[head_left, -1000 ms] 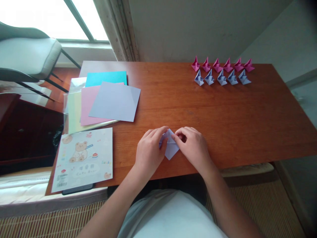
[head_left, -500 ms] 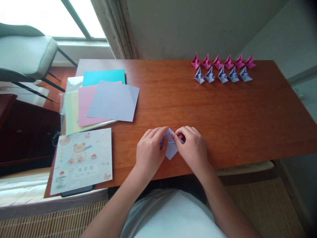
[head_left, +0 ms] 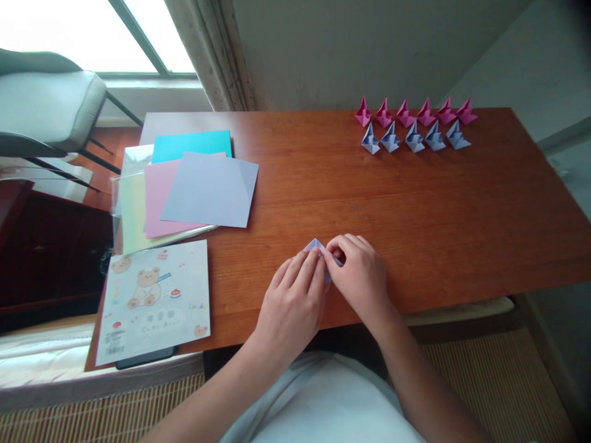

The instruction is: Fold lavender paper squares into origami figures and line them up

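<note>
A small piece of lilac origami paper [head_left: 314,244], folded to a pointed shape, lies near the table's front edge and is mostly covered by my hands. My left hand [head_left: 295,292] rests over it, fingers stretched out side by side and lying flat on its near part. At the paper's right side, my right hand [head_left: 357,267] pinches the edge between thumb and curled fingers. The paper's top corner shows beyond my left fingertips; its lower point is hidden under the left hand.
Pink folded paper figures [head_left: 406,114] stand in a row at the back right, with lilac figures [head_left: 414,138] before them. Lilac sheets [head_left: 212,191] lie on pink, yellow and teal paper at left. A bear-printed packet [head_left: 154,301] overlaps a dark flat object [head_left: 146,357].
My left hand has shifted from the paper's left edge onto its near part, its fingers now straightened flat and covering the lower point. My right hand keeps its pinch in place.
</note>
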The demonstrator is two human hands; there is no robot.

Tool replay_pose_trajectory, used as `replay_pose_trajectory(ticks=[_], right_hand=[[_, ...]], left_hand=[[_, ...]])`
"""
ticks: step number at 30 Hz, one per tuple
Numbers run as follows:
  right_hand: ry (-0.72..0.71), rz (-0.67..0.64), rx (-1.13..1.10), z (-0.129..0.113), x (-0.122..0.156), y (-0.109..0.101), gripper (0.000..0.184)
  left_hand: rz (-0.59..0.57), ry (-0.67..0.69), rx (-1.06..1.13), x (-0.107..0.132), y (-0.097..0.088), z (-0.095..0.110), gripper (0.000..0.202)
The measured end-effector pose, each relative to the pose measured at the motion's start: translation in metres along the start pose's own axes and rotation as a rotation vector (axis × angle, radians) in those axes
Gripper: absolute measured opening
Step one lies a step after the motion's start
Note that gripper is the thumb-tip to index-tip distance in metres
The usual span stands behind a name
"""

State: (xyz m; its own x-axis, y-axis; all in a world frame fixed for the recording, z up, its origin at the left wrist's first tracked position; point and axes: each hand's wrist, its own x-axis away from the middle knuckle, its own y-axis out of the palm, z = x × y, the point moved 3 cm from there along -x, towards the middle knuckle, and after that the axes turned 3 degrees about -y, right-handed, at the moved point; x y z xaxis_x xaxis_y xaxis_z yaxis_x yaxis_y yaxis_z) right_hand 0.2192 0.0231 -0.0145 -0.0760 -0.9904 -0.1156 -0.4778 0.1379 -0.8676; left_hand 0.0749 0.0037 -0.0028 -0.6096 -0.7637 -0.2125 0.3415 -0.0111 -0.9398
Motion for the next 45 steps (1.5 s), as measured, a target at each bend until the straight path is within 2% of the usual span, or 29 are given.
replay_pose_trajectory(ticks=[14, 20, 25, 32, 36, 40, 45], right_hand=[[-0.008, -0.002, 0.015, 0.000, 0.000, 0.000, 0.021], [-0.032, -0.032, -0.060, 0.004, 0.000, -0.002, 0.019], [-0.098, -0.045, -0.125, 0.009, 0.002, -0.007, 0.009], [-0.216, -0.037, -0.119, 0.014, 0.004, -0.006, 0.021], [-0.219, -0.034, -0.168, 0.019, -0.005, -0.009, 0.016], [-0.249, -0.057, -0.150, 0.022, -0.026, -0.011, 0.008], [-0.325, -0.135, -0.085, 0.022, -0.044, -0.008, 0.015]], left_hand=[[-0.002, 0.016, -0.058, -0.004, 0.004, -0.002, 0.039], [-0.004, 0.019, -0.071, -0.003, 0.004, -0.002, 0.038], [0.020, 0.047, -0.120, -0.003, 0.005, -0.001, 0.037], [0.007, 0.040, -0.128, -0.002, 0.007, -0.003, 0.039], [0.011, 0.043, -0.137, -0.001, 0.007, -0.003, 0.040], [0.006, 0.046, -0.138, -0.002, 0.006, -0.003, 0.040], [-0.012, 0.031, -0.116, -0.002, 0.006, -0.004, 0.040]])
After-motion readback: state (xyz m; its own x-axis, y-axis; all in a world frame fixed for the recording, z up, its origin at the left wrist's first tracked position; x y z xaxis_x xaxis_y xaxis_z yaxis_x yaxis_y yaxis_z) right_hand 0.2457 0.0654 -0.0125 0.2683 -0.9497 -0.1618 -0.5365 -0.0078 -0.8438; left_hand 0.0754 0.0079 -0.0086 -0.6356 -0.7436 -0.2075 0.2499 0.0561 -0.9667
